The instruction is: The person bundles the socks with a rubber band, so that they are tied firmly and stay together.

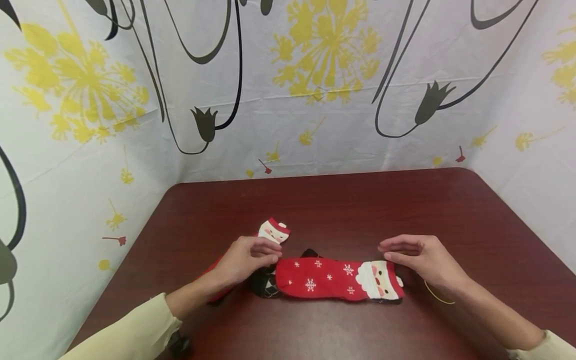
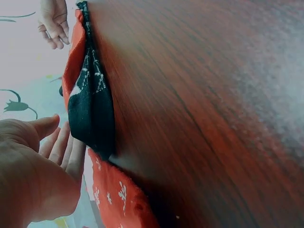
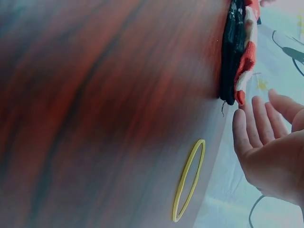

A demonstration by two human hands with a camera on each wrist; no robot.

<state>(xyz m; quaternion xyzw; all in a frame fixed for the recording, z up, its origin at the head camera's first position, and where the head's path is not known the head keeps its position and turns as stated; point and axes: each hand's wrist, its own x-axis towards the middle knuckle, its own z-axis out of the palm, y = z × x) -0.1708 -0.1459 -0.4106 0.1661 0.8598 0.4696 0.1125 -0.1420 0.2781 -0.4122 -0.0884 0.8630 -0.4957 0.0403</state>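
Note:
A red sock (image 1: 315, 280) with white snowflakes and a Santa face at its cuff lies flat across the table, on top of a black patterned sock (image 2: 90, 107). At its toe end is my left hand (image 1: 247, 257), fingers loosely extended, fingertips right at the socks' edge. A second red Santa sock (image 1: 273, 232) lies slantwise, partly hidden under that hand and forearm. Beside the Santa-face cuff hovers my right hand (image 1: 425, 257), its fingers relaxed and slightly bent with nothing between them. In the right wrist view its fingertips (image 3: 240, 114) come close to the cuff.
A yellow rubber band (image 3: 189, 180) lies on the dark red wooden table (image 1: 342, 210), partly behind my right wrist in the head view. White fabric walls (image 1: 279, 125) with flower prints stand around the table's back and sides.

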